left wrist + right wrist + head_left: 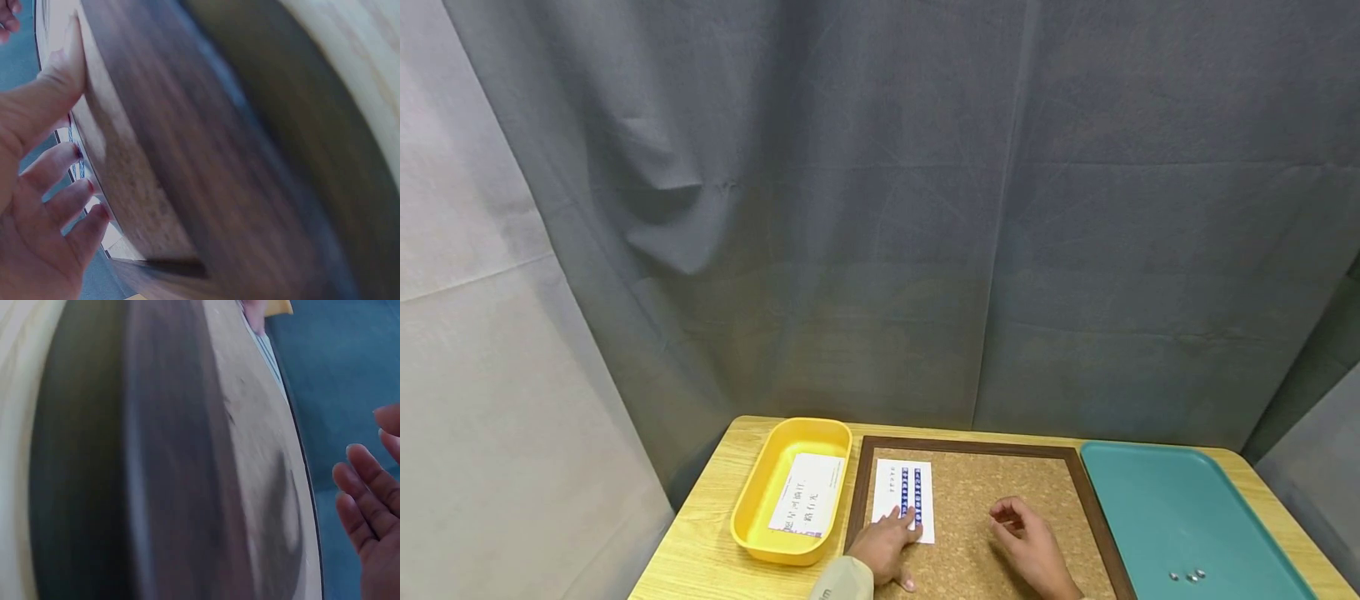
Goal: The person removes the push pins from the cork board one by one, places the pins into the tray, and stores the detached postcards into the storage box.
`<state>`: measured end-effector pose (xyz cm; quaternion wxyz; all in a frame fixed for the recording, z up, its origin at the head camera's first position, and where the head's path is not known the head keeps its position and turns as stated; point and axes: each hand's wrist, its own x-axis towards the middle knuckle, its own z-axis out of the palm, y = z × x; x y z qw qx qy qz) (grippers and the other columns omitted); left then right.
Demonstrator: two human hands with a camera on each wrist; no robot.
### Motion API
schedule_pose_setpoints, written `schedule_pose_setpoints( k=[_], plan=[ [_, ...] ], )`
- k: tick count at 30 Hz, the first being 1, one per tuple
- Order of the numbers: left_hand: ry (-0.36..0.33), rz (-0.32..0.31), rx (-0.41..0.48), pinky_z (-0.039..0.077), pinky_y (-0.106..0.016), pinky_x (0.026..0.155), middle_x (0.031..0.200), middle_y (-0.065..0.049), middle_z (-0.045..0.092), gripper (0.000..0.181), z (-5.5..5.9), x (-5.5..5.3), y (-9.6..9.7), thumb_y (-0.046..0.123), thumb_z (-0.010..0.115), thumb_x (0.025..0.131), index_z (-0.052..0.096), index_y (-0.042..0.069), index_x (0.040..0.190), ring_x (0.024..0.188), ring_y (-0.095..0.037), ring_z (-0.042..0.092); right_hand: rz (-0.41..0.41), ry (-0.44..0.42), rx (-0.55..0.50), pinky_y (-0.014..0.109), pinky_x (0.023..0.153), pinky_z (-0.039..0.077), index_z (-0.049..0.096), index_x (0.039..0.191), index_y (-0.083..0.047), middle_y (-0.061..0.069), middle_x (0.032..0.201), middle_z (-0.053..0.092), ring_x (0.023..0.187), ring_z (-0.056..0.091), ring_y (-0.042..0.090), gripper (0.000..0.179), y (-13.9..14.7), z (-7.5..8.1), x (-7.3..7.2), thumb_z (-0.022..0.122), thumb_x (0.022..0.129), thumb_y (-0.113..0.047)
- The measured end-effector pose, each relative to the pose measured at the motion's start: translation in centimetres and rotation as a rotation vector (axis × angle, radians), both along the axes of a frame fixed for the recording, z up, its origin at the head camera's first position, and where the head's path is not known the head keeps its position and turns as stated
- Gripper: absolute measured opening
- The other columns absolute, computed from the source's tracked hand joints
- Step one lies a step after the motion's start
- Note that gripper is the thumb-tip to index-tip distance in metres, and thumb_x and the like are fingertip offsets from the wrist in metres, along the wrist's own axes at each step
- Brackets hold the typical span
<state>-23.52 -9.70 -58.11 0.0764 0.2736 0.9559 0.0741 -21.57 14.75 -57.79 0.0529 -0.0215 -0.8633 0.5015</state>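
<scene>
A white card [902,483] printed with blue bands of characters lies on the left part of a framed cork board [970,492]. My left hand [887,546] rests on the card's lower part, fingers spread and fairly straight. In the left wrist view, the fingertips [78,187] of that hand meet the card near its edge. Over the middle of the cork, to the right of the card, hovers my right hand [1028,546]. Its fingers [359,478] are loosely bent, and nothing shows between them in the right wrist view.
Left of the board stands a yellow bin [752,500] with a handwritten white card [808,492] inside. At the right, a teal tray [1180,492] holds several small silver pieces [1192,577]. A grey curtain [880,250] hangs behind the wooden table [692,542].
</scene>
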Motion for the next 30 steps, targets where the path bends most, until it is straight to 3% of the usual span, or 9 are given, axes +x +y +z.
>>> schedule_pose_setpoints(
  k=[8, 14, 19, 30],
  plan=[
    [0.018, -0.016, -0.013, 0.045, -0.042, 0.099, 0.148, -0.003, 0.044, 0.087, 0.0, -0.1, -0.1, 0.042, 0.083, 0.055, 0.057, 0.022, 0.136, 0.135, -0.027, 0.041, 0.078, -0.002, -0.033, 0.034, 0.079, 0.05, 0.062, 0.105, -0.002, 0.007, 0.1, 0.066, 0.092, 0.062, 0.017, 0.018, -2.2, -0.9, -0.7, 0.068, 0.088, -0.007],
    [0.025, -0.016, -0.006, 0.046, -0.043, 0.099, 0.148, -0.003, 0.045, 0.087, -0.1, 0.0, -0.1, 0.042, 0.083, 0.055, 0.058, 0.022, 0.135, 0.135, -0.028, 0.042, 0.171, 0.023, -0.011, 0.044, 0.089, 0.05, 0.062, 0.114, -0.002, 0.01, 0.112, 0.066, 0.106, 0.062, 0.027, 0.029, -3.6, -1.5, -1.0, 0.069, 0.087, -0.012],
    [0.031, -0.014, -0.016, 0.046, -0.043, 0.099, 0.148, -0.002, 0.044, 0.086, -0.2, 0.0, -0.1, 0.042, 0.083, 0.054, 0.058, 0.023, 0.135, 0.135, -0.028, 0.042, 0.251, 0.047, 0.055, 0.054, 0.098, 0.043, 0.059, 0.122, 0.0, 0.015, 0.122, 0.062, 0.117, 0.056, 0.035, 0.038, -4.4, -2.2, -1.0, 0.068, 0.088, -0.015],
    [0.046, -0.022, -0.038, 0.045, -0.041, 0.101, 0.148, -0.001, 0.045, 0.085, -0.1, -0.1, -0.1, 0.044, 0.081, 0.056, 0.059, 0.023, 0.134, 0.134, -0.027, 0.042, 0.433, 0.091, 0.146, 0.061, 0.104, 0.031, 0.055, 0.129, 0.005, 0.022, 0.14, 0.048, 0.131, 0.041, 0.044, 0.052, -5.5, -2.9, -1.5, 0.069, 0.087, -0.023]
  ],
)
